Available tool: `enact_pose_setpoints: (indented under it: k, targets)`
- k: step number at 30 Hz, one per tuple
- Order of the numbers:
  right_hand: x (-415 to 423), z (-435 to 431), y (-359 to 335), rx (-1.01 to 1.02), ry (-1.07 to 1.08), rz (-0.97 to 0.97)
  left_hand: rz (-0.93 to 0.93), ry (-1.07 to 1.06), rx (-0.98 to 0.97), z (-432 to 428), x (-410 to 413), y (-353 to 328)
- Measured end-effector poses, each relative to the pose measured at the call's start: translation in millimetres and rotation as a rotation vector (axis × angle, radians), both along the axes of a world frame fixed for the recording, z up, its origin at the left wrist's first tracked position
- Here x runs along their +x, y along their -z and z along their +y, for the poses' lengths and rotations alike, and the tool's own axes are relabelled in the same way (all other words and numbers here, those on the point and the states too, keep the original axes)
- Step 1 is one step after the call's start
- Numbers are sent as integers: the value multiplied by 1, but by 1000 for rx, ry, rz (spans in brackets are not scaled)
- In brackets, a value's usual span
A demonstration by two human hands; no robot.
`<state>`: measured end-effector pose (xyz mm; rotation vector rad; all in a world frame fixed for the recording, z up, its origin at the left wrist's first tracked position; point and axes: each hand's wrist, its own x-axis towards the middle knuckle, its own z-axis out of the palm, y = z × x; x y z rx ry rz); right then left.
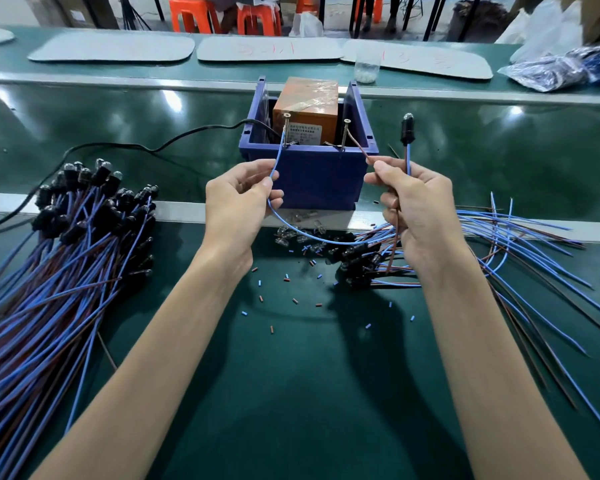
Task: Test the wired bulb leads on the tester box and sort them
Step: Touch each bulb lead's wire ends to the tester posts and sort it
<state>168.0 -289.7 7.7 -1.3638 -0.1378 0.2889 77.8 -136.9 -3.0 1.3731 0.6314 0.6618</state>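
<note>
We are mid-test at the blue plastic box [309,178] that holds the orange tape-wrapped tester unit [305,105]. Two upright screws at the box's front rim serve as contacts. Our left grip [239,199], just in front of the box's left corner, pinches the blue lead wire [278,157] between thumb and forefinger, and the wire's tip reaches the left screw [286,129]. Our right grip [416,209], just in front of the box's right corner, pinches the brown lead wire [359,144], which runs up to the right screw [345,133]. Its curled fingers also hold a second lead upright, with the black socket and bulb [407,128] standing just right of the box. We cannot tell whether either bare tip truly meets metal.

To do this well, we should press both tips firmly onto their screws at the same time and keep our fingers back on the insulation. The spare lead must stay clear of the contacts. The tested lead sags toward the tangle of black sockets [357,252] in front of the box. We cannot tell which of those sockets is its own, so it is worth lifting it into sight before judging whether it lights. Then it joins either the bundled pile [84,209] left of the box or the fanned loose wires [520,237] to its right.
</note>
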Motion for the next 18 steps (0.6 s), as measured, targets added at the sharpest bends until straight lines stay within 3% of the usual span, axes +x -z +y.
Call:
enact_pose_setpoints:
  k: [18]
  targets:
    - [2, -2, 2, 6, -22, -8, 36, 5, 39, -2, 2, 3]
